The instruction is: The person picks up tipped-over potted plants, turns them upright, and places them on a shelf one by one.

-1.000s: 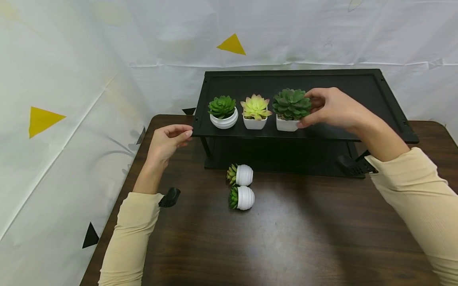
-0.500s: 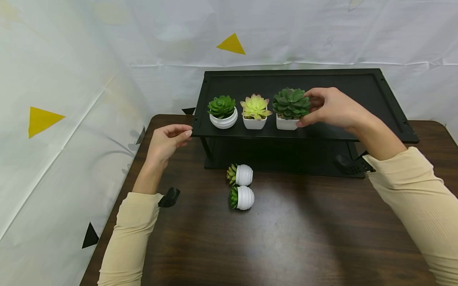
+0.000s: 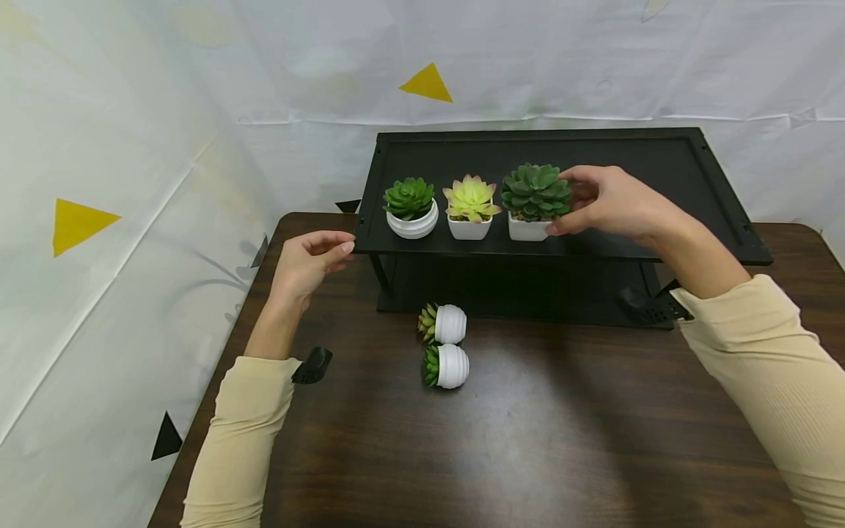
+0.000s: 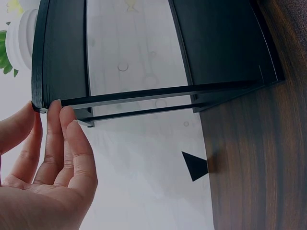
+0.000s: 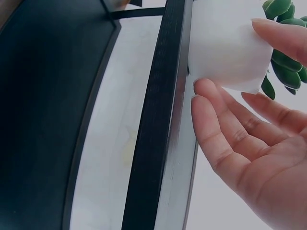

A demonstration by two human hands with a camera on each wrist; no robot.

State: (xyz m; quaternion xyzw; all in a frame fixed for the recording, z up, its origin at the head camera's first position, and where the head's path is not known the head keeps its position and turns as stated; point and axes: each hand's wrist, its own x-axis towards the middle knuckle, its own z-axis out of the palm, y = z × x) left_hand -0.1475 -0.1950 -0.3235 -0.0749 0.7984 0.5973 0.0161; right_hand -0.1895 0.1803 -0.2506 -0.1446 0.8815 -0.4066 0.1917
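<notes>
My left hand pinches the front left corner of a black two-tier shelf, thumb and index finger at its edge. On the top tier my right hand holds a dark green potted succulent by its square white pot, thumb on the near side and fingers behind. To its left stand a yellow-green succulent in a square white pot and a bright green succulent in a round white pot. All three are upright in a row near the front edge.
Two small succulents in ribbed white pots, one behind and one in front, lie on their sides on the brown wooden table. White sheeting with yellow and black triangles hangs behind and at the left.
</notes>
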